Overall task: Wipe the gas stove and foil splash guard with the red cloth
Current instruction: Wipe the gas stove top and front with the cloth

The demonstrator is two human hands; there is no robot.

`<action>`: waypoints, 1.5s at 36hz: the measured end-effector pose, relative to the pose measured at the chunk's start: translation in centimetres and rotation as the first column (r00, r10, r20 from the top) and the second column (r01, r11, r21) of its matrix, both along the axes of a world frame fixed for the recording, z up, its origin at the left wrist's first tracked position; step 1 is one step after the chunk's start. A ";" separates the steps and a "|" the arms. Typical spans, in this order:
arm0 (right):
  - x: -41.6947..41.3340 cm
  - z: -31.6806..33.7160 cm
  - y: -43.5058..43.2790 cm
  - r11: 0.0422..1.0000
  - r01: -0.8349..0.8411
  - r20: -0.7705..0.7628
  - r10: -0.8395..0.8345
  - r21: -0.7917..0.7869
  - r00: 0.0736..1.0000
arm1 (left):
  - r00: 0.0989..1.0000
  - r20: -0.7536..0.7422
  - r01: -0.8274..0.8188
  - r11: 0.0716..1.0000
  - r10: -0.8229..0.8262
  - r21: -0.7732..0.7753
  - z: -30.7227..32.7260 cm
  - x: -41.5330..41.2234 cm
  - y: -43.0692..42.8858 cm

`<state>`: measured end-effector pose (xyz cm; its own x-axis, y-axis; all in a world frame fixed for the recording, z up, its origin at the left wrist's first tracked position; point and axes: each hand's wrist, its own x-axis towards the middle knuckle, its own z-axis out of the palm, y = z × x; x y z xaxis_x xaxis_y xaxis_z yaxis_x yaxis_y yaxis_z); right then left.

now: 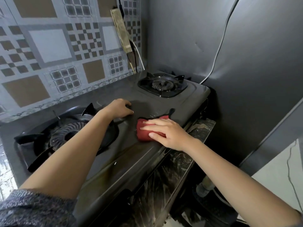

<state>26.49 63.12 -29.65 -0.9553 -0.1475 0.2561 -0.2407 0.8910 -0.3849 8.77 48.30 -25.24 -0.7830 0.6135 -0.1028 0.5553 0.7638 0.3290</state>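
Right grip: I see the right hand [168, 135] flat on the red cloth [144, 133]; fingers straight, thumb along its near end; pressing, not clasping
Red cloth: on the gas stove [131, 153] between near burner [72, 133] and far burner [162, 84]; toward the counter's [201, 126] front edge
Left grip: left hand [119, 108] on the stove top just beyond the cloth; fingers bent; I cannot tell whether it holds anything
Foil splash guard [188, 38]: upright behind the far burner
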 end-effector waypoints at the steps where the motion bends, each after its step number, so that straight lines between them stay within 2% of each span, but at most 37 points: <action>1: 0.1 -0.2 0.7 1.000 -0.024 -0.021 0.024 0.007 0.999 | 1.000 -0.001 -0.010 1.000 0.010 0.002 0.0 0.0 0.2; 6: -0.4 -1.0 5.0 0.998 -0.031 -0.092 0.036 0.051 0.995 | 0.998 -0.007 -0.061 0.998 0.061 -0.003 0.0 0.3 1.8; 11: -2.1 -0.6 9.4 0.998 0.020 -0.078 -0.016 0.058 0.997 | 0.990 0.040 -0.137 0.991 0.137 -0.010 0.2 0.7 4.3; 18: -4.6 -0.1 14.8 0.995 0.006 -0.024 -0.004 0.100 1.000 | 0.970 0.052 -0.238 0.971 0.237 0.012 0.2 1.1 8.0; 27: -6.8 0.2 21.1 0.990 -0.073 -0.022 0.077 0.120 0.997 | 0.920 0.011 -0.391 0.918 0.391 0.063 -0.9 1.9 11.1; 36: -8.0 0.1 27.4 0.997 -0.006 -0.068 0.012 0.081 0.998 | 0.872 -0.049 -0.482 0.871 0.488 0.099 -1.9 3.4 12.4; 42: -9.5 -0.4 30.1 0.994 0.098 -0.114 -0.091 0.057 0.989 | 0.857 -0.065 -0.506 0.860 0.510 0.069 -1.8 4.0 12.7; 48: -9.9 -1.1 29.7 0.954 0.276 -0.196 -0.295 -0.117 0.935 | 0.852 -0.091 -0.508 0.857 0.515 0.090 -2.0 4.8 12.7; 54: -9.4 -2.4 28.3 0.858 0.427 -0.196 -0.488 -0.284 0.850 | 0.856 -0.102 -0.495 0.861 0.506 0.117 -2.3 6.3 12.1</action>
<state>17.14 91.37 -32.09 -0.7968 0.3803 0.4696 0.0580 0.8217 -0.5670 15.04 60.45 -27.56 -0.9894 0.1367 0.0496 0.1454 0.9224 0.3578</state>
